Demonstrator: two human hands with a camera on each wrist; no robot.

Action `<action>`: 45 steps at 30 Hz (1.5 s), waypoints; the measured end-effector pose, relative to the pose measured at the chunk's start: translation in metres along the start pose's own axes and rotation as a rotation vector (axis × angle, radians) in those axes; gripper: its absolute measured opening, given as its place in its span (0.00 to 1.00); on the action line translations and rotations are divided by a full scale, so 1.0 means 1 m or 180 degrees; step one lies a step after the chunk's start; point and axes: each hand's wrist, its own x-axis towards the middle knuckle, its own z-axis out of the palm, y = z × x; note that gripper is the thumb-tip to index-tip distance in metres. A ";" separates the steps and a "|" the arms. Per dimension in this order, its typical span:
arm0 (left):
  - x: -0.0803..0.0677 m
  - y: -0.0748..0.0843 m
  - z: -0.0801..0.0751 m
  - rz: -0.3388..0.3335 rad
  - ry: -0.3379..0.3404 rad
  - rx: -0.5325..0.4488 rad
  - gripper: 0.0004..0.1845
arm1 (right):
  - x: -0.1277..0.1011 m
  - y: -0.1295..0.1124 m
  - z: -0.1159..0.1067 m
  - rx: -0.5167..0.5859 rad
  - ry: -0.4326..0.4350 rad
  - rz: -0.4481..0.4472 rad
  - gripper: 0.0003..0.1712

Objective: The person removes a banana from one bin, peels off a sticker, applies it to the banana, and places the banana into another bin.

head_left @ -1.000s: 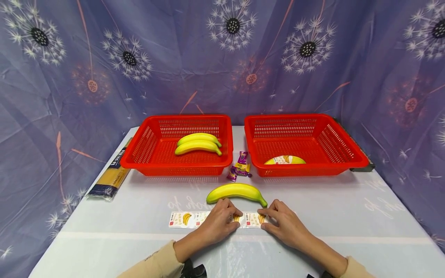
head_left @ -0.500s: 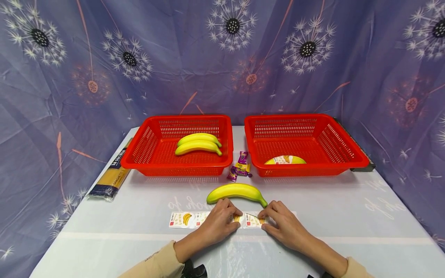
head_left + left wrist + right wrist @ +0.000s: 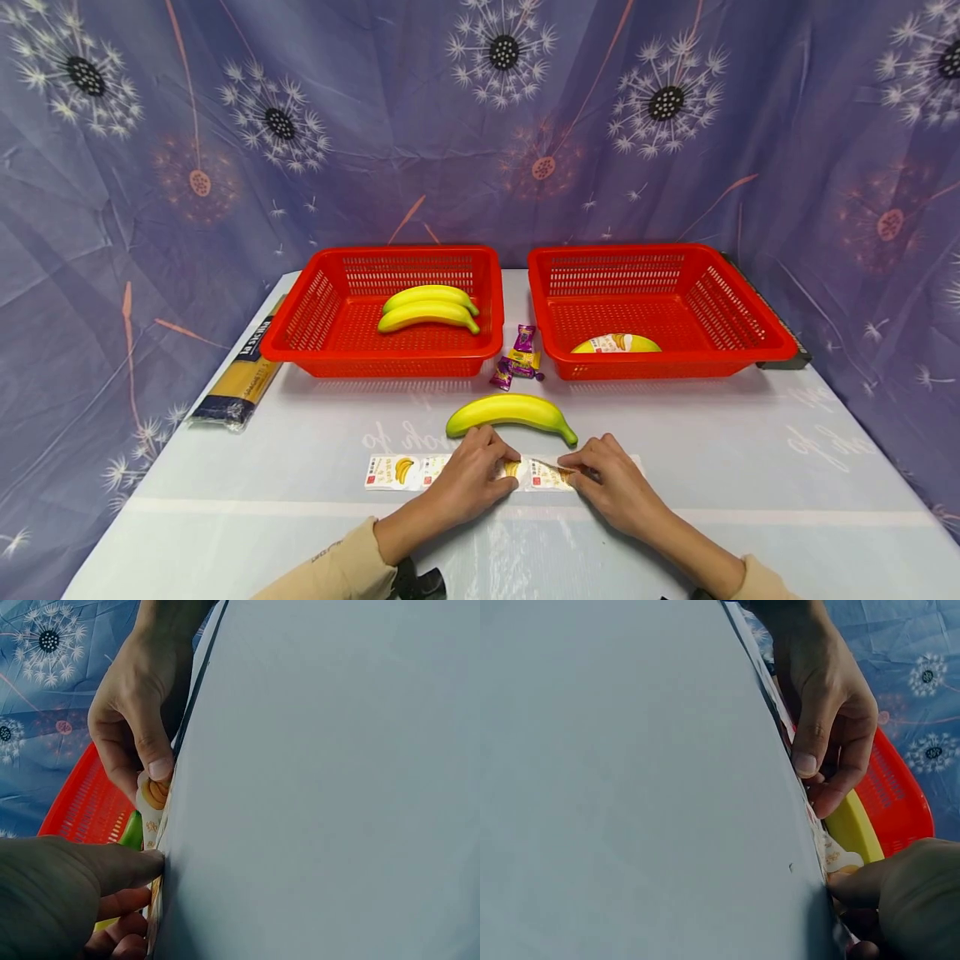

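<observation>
A strip of white banana stickers (image 3: 390,472) lies across the table in front of a single yellow banana (image 3: 512,412). My left hand (image 3: 467,475) holds the middle of this strip down, thumb at the near edge and fingers at the far edge. Thumb and index finger of my right hand (image 3: 618,492) pinch the right end of one sticker (image 3: 542,474), printed with bananas. In the left wrist view that sticker (image 3: 154,793) stands tilted up from the strip between the two hands. The strip's right end is mostly hidden under my right hand.
Two red baskets stand at the back; the left basket (image 3: 397,367) holds two bananas (image 3: 427,315), the right basket (image 3: 660,367) a banana with a sticker (image 3: 617,343). Small wrapped candies (image 3: 517,360) lie between them. A spaghetti packet (image 3: 243,371) lies far left, a dark object (image 3: 787,361) far right.
The right hand has shifted slightly right, and the sticker's upper right part has come up from the strip. My left hand has stayed almost in place.
</observation>
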 end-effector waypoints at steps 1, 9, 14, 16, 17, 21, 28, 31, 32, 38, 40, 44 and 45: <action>0.000 0.000 0.000 0.0001 0.0006 0.0006 0.12 | 0.000 0.001 0.000 0.0009 0.0038 0.0012 0.13; 0.000 -0.001 0.000 0.0038 0.0022 0.0018 0.12 | -0.005 0.005 0.001 0.0241 0.0084 0.0098 0.12; 0.000 -0.001 0.000 0.0033 -0.0003 0.0031 0.12 | -0.005 0.006 -0.004 0.0632 -0.0039 0.0054 0.08; 0.000 -0.001 0.000 0.0029 -0.0012 0.0024 0.12 | -0.004 0.006 -0.009 0.0854 -0.0159 0.0136 0.05; 0.000 -0.002 0.000 0.0031 -0.0012 0.0026 0.12 | -0.003 0.006 -0.011 0.0965 -0.0221 0.0200 0.03; -0.001 -0.002 -0.001 0.0042 0.0003 0.0042 0.12 | 0.003 0.003 -0.020 0.1239 -0.0385 0.0468 0.02; -0.002 -0.002 -0.001 0.0033 0.0034 0.0045 0.12 | 0.028 -0.010 -0.023 0.1037 -0.0212 0.0580 0.05; -0.002 -0.001 -0.002 0.0042 0.0038 0.0057 0.12 | 0.043 -0.017 -0.021 0.0971 -0.0152 0.0621 0.08; -0.002 -0.001 -0.002 0.0053 0.0043 0.0074 0.12 | 0.048 -0.019 -0.020 0.0975 -0.0139 0.0653 0.08; -0.002 0.000 -0.002 0.0115 0.0079 0.0150 0.11 | 0.077 -0.027 -0.007 0.0864 -0.0071 0.0657 0.06; -0.002 0.001 -0.003 0.0127 0.0073 0.0162 0.11 | 0.084 -0.030 -0.003 0.0786 -0.0071 0.0636 0.04; -0.003 0.003 -0.003 0.0162 0.0096 0.0169 0.11 | 0.094 -0.032 0.002 0.0783 -0.0099 0.0682 0.04; -0.003 0.003 -0.003 0.0165 0.0136 0.0160 0.11 | 0.096 -0.031 0.003 0.0814 -0.0104 0.0685 0.04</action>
